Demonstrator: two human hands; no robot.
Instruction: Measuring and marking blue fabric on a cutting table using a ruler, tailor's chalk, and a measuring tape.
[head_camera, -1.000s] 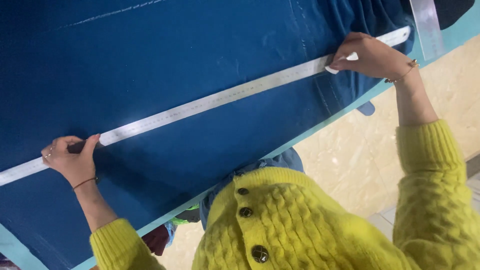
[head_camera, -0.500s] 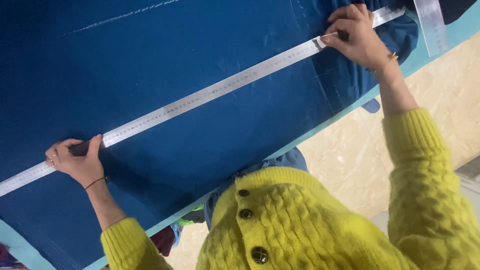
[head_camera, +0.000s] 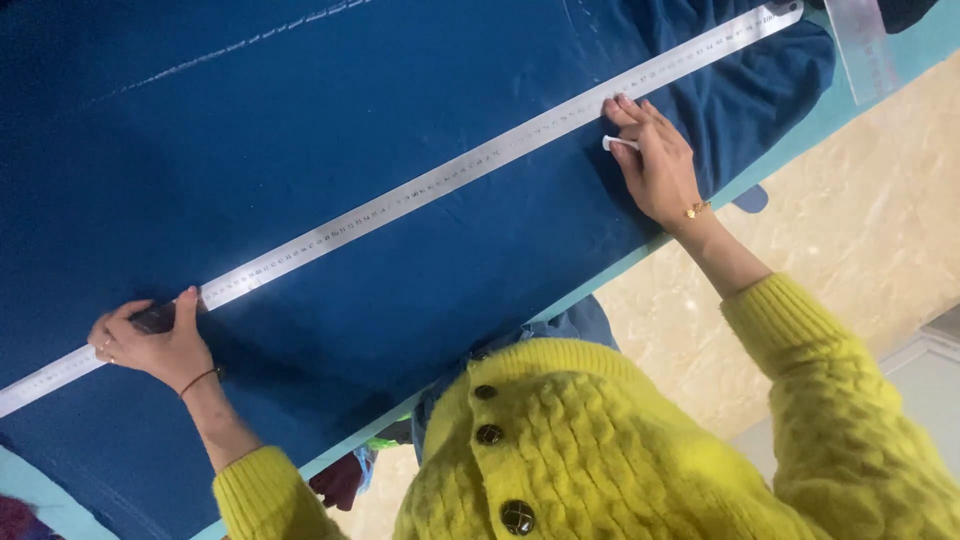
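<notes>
Blue fabric (head_camera: 400, 120) spread flat over the tabletop (head_camera: 880, 60), its near edge running along the tabletop's front edge. Long metal ruler (head_camera: 440, 185) laid diagonally across the fabric, from the far right corner down to the left edge. Left hand (head_camera: 150, 345) pressed flat on the ruler's lower end, fingers spread, pinning it down. Right hand (head_camera: 655, 160) closed around a small white piece of chalk (head_camera: 618, 144), tip on the fabric just beside the ruler's near edge, partway down from the upper end. Faint chalk line (head_camera: 230, 50) already drawn higher up on the fabric, roughly parallel to the ruler. Marking along the ruler apparently in progress: no clear stroke visible beside the ruler, most of its length towards the left hand seemingly unmarked. Clear plastic ruler (head_camera: 860, 45) lying at the far right corner.
</notes>
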